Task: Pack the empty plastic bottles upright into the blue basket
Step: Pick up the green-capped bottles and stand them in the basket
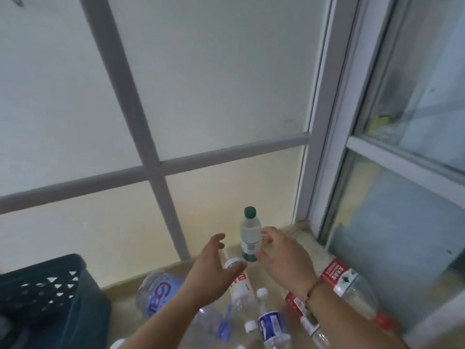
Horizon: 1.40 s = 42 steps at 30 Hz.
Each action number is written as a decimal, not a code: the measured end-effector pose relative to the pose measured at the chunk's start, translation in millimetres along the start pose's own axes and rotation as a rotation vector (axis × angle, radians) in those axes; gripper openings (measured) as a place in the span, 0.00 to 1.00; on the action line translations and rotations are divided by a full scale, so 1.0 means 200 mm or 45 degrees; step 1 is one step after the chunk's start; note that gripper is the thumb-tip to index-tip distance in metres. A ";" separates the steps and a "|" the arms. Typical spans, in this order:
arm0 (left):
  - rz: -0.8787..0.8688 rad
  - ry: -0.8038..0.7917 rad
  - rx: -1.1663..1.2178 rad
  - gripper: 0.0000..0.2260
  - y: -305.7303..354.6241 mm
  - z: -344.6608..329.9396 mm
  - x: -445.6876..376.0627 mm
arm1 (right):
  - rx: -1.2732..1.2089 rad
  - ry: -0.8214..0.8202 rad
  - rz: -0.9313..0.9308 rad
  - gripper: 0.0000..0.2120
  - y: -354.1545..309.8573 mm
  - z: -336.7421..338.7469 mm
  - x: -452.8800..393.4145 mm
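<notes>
A clear bottle with a green cap stands upright on the floor by the frosted wall. My right hand is just to its right, fingers spread and curled toward it, not closed around it. To the bottle's lower left, my left hand hovers with fingers apart above a lying bottle with a white and red label. The dark blue basket, with triangular holes in its wall, sits at the lower left. Several empty bottles lie on the floor below my hands.
A large bottle with purple lettering lies next to the basket. A red-labelled bottle lies at the right by the window frame; a blue-labelled one lies near the bottom edge. The frosted partition closes the far side.
</notes>
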State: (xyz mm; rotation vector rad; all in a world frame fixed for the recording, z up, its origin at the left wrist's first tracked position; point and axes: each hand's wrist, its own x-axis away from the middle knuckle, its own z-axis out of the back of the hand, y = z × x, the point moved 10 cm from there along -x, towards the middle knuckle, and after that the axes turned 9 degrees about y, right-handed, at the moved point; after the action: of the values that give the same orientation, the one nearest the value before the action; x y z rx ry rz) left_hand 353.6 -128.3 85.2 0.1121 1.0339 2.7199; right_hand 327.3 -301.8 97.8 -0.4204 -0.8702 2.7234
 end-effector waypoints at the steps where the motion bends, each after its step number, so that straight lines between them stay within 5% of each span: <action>1: 0.121 -0.005 0.084 0.38 -0.03 -0.08 -0.04 | -0.005 -0.006 -0.006 0.22 0.02 -0.01 -0.07; 7: 0.388 0.096 0.228 0.42 -0.19 -0.32 -0.26 | -0.056 -0.047 -0.026 0.28 0.04 -0.18 -0.44; 15: 0.536 0.145 0.597 0.38 -0.30 -0.60 -0.36 | -0.357 -0.141 0.011 0.12 0.09 -0.37 -0.53; 23: 0.298 0.258 0.525 0.25 -0.19 -0.55 -0.38 | -0.349 0.044 0.259 0.12 -0.09 0.00 -0.41; 27: 0.143 0.418 0.657 0.24 -0.01 -0.33 -0.27 | -0.948 -0.008 0.396 0.15 -0.29 0.36 -0.34; 32: -0.227 0.486 0.523 0.38 0.28 0.08 0.06 | -1.684 -0.105 0.431 0.16 -0.49 0.62 -0.31; 35: -0.289 0.477 0.392 0.46 0.30 0.29 0.25 | -2.071 -0.358 0.332 0.15 -0.71 0.53 -0.24; 42: -0.205 0.661 0.634 0.35 -0.02 0.87 0.59 | -2.158 -0.725 0.418 0.15 -1.40 0.24 0.07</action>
State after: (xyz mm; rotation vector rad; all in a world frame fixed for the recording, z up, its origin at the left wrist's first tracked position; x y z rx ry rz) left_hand 266.1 15.0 211.6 -0.5971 1.7548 2.3325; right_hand 339.2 -101.6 298.2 0.0272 -3.2828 1.5206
